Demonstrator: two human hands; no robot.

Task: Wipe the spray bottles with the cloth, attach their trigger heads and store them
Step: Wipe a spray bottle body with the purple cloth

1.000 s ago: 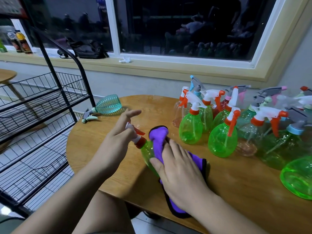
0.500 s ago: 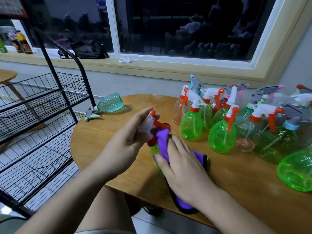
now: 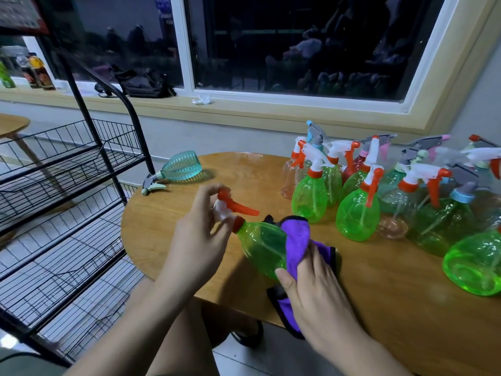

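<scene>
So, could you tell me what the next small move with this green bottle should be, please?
Probably turn the green bottle with the left hand at its trigger head, because the purple cloth under the right hand covers only one side.

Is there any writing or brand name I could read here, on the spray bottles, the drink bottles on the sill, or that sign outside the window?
Nothing here can be read.
Blue sign behind the window glass: pale lettering, too blurred to read.
Framed board at top left: dense print, too small to read.
Drink bottles on the windowsill: coloured labels, illegible.
Spray bottles on the table: no labels or print visible.
</scene>
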